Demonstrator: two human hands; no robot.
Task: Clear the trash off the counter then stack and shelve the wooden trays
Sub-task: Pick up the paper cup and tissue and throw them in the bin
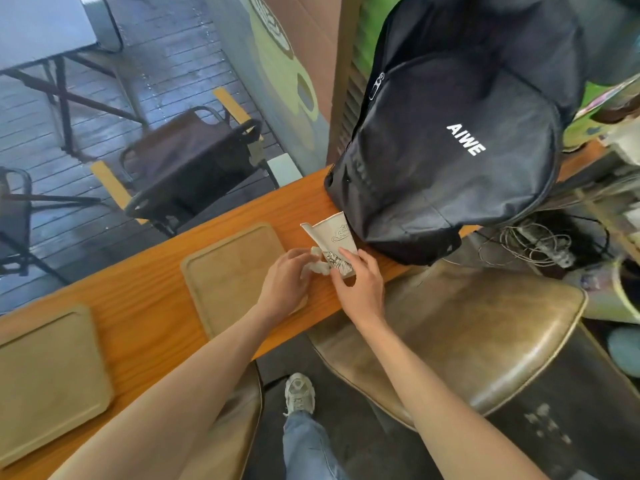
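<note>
Right now both hands meet at the centre of the frame, on the wooden tabletop (145, 289). The right hand (360, 285) curls its fingers (349, 256) round a flattened, printed paper cup (337, 242), whose long axis runs up and slightly left, mouth away from the person. The left hand (285, 277) pinches a crumpled white napkin (318, 263) just beside the cup's base. Two wooden trays, one centre (228, 271) and one lower left (48, 372), lie apart, unstacked.

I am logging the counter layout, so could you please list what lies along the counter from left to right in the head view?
Left wooden tray → second wooden tray → left hand → crumpled tissue → paper cup → black backpack.
</note>
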